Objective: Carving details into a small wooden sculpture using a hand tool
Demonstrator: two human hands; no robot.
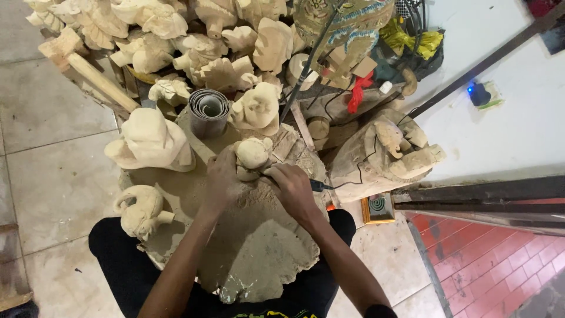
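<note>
At the middle of the frame a person bends over a dusty stump worktop [259, 247], both hands on a small pale carving [253, 156]. The left hand [222, 176] is wrapped round the carving's left side, fingers closed on it, steadying it against the worktop. The right hand [292, 184] is curled tight round a dark tool [318, 186], whose tip meets the carving's lower right; a thin black cable [360, 168] runs from the tool off to the right. Sawdust lies thick under both hands.

Just left of the carving stands a larger rough figure [152, 140], and at lower left a smaller elephant [140, 209] sits at the worktop's edge. Behind the carving, a grey roll of sandpaper [208, 111] stands on end, with another pale figure [258, 109] beside it. A heap of unfinished carvings [176, 35] fills the upper left. To the right of centre lies a bigger carved log [382, 156]. A mallet [82, 62] leans at upper left, over the tiled floor [53, 171].
</note>
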